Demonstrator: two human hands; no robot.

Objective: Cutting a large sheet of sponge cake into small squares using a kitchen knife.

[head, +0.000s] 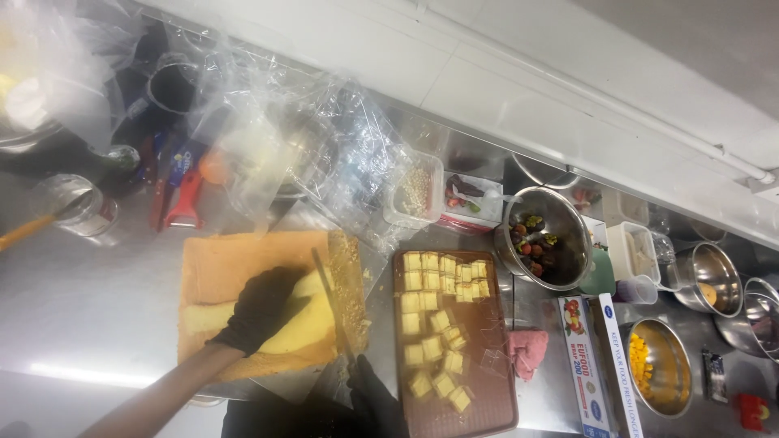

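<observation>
My left hand (261,307), in a black glove, presses flat on a yellow sponge cake (304,324) that lies on an orange board (235,264). My right hand (369,397), also gloved in black, grips the handle of a long knife (329,296). The blade runs down through the cake just right of my left hand, beside a browned cut strip (349,284). To the right, a brown tray (487,405) carries several small yellow cake squares (438,324).
Crumpled clear plastic wrap (292,138) covers the back of the steel counter (89,316). A steel bowl of dark strawberries (544,235), a cling-film box (600,365), a bowl of yellow pieces (657,365), a pink cloth (527,350) and several containers stand right. A jar (81,207) stands left.
</observation>
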